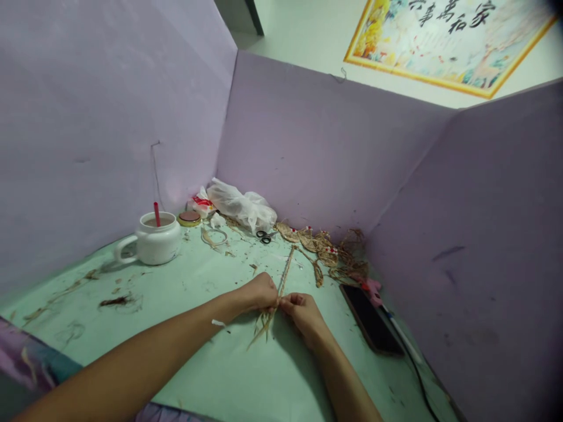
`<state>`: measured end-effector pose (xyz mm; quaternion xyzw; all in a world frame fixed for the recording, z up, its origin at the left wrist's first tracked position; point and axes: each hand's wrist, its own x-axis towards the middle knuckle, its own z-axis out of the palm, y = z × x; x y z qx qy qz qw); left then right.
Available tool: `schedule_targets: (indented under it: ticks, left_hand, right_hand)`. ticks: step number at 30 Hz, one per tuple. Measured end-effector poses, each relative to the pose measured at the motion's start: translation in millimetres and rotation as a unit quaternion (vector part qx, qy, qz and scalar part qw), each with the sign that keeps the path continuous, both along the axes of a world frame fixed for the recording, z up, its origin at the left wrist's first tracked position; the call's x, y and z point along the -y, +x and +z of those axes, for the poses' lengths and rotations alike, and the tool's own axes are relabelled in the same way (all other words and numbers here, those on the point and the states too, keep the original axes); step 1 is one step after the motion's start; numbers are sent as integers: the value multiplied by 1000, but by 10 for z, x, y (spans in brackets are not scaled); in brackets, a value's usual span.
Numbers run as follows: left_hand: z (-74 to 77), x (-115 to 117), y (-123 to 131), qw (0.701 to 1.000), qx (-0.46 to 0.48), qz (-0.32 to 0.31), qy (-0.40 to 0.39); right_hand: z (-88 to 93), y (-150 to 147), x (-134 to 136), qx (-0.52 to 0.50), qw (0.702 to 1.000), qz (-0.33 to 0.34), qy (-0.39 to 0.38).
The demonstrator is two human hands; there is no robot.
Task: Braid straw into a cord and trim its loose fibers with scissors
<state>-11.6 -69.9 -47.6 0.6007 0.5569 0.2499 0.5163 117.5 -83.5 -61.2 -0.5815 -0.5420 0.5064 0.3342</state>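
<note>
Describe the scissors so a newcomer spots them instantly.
On the green tabletop, find the crumpled white bag by the far wall. The scissors lie just in front of its right end. Black handles set them apart from the pale loop at left and woven pieces at right.

The left hand (264, 291) is fisted; the right hand (302, 312) seemingly pinches.

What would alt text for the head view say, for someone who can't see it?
Left hand and right hand hold a braided straw-coloured cord over a mint-green tabletop. Beyond lie scissors and woven pieces; a white mug stands left, a smartphone lies right.
</note>
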Motion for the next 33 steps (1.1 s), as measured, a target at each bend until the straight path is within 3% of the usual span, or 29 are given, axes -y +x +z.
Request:
schedule_targets:
  ticks: [9, 19, 23, 27, 33]
  left_hand:
    - [129, 116, 7, 966, -226, 30, 120]
    - [112, 406, 165, 948, -266, 19, 174]
    - [199, 285, 49, 969, -208, -4, 132]
    - [266, 97, -21, 989, -130, 26, 65]
    - [200, 54, 91, 995, -69, 0, -78]
  right_hand:
    - [-77, 5, -34, -54, 998, -31, -31]
    - [-71, -10, 24, -97, 994, -51, -27]
    - [-69, 38, 7, -108, 993, -28, -35]
    - [-35, 81, 6, -108, 993, 4, -39]
    - [-40, 68, -19, -59, 997, 40, 7]
